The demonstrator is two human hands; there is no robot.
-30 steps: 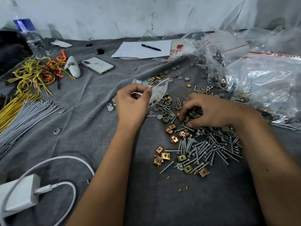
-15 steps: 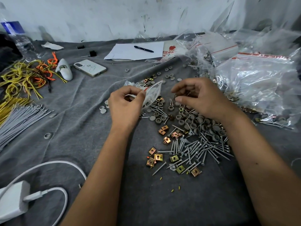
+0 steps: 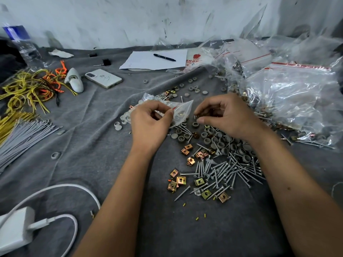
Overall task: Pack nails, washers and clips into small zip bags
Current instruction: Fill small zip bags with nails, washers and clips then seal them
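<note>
My left hand [image 3: 150, 123] pinches the mouth of a small clear zip bag [image 3: 181, 112] that holds a few parts. My right hand [image 3: 226, 115] hovers just right of the bag's opening, fingers curled round small dark pieces, apparently washers and a clip. Below it lie grey round washers [image 3: 224, 143], a heap of silver nails [image 3: 228, 171] and brass clips [image 3: 179, 180] on the grey cloth [image 3: 96, 138].
Large clear bags of parts [image 3: 289, 93] pile up at the right. Paper and pen [image 3: 164, 57], a phone [image 3: 103, 78], yellow and orange ties [image 3: 29, 88], grey ties [image 3: 22, 136], a bottle [image 3: 24, 45] and a white charger with its cable [image 3: 16, 230] lie around.
My right hand has lifted off the washer pile and moved up and left toward the bag's mouth. My left hand kept hold of the bag.
</note>
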